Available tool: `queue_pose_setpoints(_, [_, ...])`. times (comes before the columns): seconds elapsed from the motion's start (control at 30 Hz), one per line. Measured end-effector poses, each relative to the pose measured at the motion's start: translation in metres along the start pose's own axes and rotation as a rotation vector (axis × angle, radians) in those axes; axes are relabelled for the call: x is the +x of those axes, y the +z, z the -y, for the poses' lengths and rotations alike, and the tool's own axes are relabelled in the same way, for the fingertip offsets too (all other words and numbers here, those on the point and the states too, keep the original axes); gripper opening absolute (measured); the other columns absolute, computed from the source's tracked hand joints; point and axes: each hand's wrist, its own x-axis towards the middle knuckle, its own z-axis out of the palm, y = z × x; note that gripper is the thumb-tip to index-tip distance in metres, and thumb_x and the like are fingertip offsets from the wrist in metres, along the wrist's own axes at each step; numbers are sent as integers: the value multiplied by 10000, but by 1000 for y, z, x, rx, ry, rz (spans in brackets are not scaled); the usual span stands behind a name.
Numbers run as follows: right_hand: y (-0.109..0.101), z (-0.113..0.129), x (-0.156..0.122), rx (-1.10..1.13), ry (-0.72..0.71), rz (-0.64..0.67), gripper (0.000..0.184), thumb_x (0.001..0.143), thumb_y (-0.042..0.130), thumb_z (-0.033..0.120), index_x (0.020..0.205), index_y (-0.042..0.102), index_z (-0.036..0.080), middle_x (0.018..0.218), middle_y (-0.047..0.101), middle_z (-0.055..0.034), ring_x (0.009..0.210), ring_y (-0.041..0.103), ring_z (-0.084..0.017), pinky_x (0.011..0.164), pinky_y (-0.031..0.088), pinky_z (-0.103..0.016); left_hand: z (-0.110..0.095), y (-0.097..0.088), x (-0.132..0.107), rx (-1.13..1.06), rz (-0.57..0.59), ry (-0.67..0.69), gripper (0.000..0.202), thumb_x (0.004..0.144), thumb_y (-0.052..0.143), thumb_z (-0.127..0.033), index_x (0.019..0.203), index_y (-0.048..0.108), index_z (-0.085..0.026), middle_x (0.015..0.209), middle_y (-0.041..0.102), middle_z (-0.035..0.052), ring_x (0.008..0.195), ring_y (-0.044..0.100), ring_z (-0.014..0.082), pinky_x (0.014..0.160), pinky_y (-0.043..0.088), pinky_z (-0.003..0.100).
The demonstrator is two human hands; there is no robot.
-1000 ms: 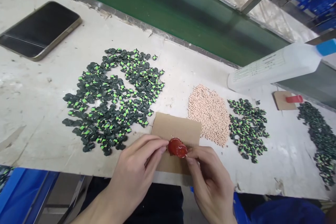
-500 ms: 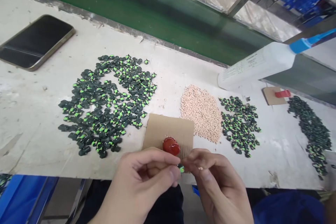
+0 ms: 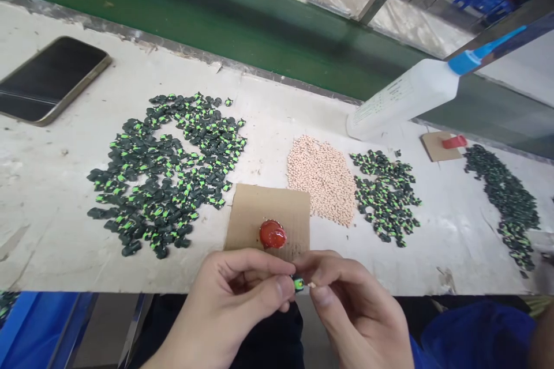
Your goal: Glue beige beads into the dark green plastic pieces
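Between the thumb and forefinger of my left hand (image 3: 246, 300) is a small black-and-green piece (image 3: 298, 283), its green end facing right. My right hand (image 3: 350, 300) pinches a tiny pale pink bead (image 3: 311, 285) beside that green end; whether the two touch I cannot tell. Just beyond my fingers lies a cardboard square (image 3: 246, 213) bearing a glossy red blob (image 3: 272, 234). A heap of similar black-and-green pieces (image 3: 173, 167) spreads to the left. Past the cardboard on the right is a pile of pale pink beads (image 3: 320, 176).
A smaller heap of black-and-green pieces (image 3: 385, 196) lies right of the beads. Behind it stands a tilted white bottle (image 3: 402, 98) with a blue nozzle. A phone (image 3: 52, 78) rests far left. Far right are a small cardboard piece (image 3: 435, 147) with a red item and another dark heap (image 3: 502, 190).
My right hand has brought the bead left, close to the green end of the piece in my left hand. The camera view has shifted slightly.
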Motion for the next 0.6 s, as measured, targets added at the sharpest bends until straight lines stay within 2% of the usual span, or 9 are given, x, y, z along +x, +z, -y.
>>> queue_pose_setpoints(0.1, [1, 0, 0, -17, -14, 8, 205, 981, 671, 113, 996, 725, 310, 999, 807, -8, 848, 796, -155, 730, 674, -205, 0, -5, 0, 52, 46, 28, 36, 842, 870, -278, 846, 879, -312, 719, 823, -13, 682, 753, 131, 699, 617, 189])
queue_pose_setpoints(0.3, [0, 8, 4, -111, -62, -2, 257, 934, 665, 49, 954, 745, 292, 930, 803, -19, 805, 781, -163, 689, 664, -205, -4, -5, 0, 140, 38, 53, 89, 872, 834, -253, 854, 874, -330, 742, 827, -27, 682, 751, 125, 693, 621, 184])
queue_pose_setpoints(0.47, [-7, 15, 13, -187, -59, 76, 220, 877, 736, 55, 862, 793, 267, 882, 830, -35, 740, 792, -188, 628, 668, -227, -4, -6, -1, 200, 34, 69, 65, 884, 825, -274, 862, 872, -312, 745, 823, -17, 683, 743, 139, 691, 617, 214])
queue_pose_setpoints(0.53, [-8, 15, 14, -172, -51, 82, 221, 883, 738, 61, 852, 805, 269, 865, 834, -31, 727, 797, -186, 633, 677, -229, -3, -3, -2, 179, 14, 53, 50, 869, 845, -320, 841, 871, -287, 723, 812, -4, 684, 737, 150, 694, 614, 230])
queue_pose_setpoints(0.6, [-6, 13, 13, -131, -55, 55, 214, 888, 744, 75, 869, 816, 275, 863, 838, -36, 737, 807, -194, 648, 689, -240, -4, 3, -3, 91, -42, 13, 147, 795, 909, -404, 784, 861, -266, 667, 783, -10, 666, 715, 140, 693, 600, 218])
